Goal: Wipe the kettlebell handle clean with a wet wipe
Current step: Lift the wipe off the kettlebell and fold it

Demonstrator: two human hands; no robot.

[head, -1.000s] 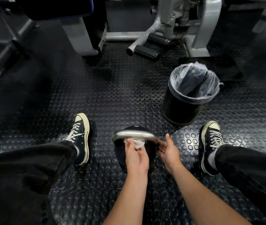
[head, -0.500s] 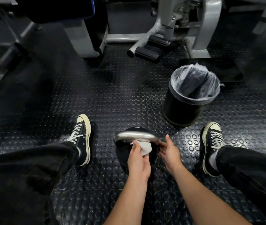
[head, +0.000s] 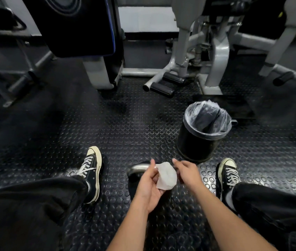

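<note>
Since the earlier frames the wet wipe [head: 166, 175] has come off the kettlebell handle [head: 138, 167]: half a second ago it was pressed under the bar, and now the left hand [head: 150, 185] holds it up, palm turned upward, the wipe pinched in its grip above the handle. The right hand [head: 187, 172] has left the handle's end and hangs just beside the wipe with loosely bent fingers, gripping nothing. The view has also tipped upward, so more of the gym machines [head: 207, 51] shows.

The kettlebell stands on the studded floor [head: 125, 124] between the sneakers [head: 92, 171], and only the left curve of its steel handle shows.

The risks, as I judge them: the wipe is held loosely by one edge and could slip onto the dirty floor; and if it goes into the lined bin [head: 204, 131] now, part of the handle may be left unwiped.

The hands and wipe hide the right half of the handle and nearly all of the dark bell body, so how clean the bar is cannot be made out. Whether the right fingertips touch the wipe is unclear.
</note>
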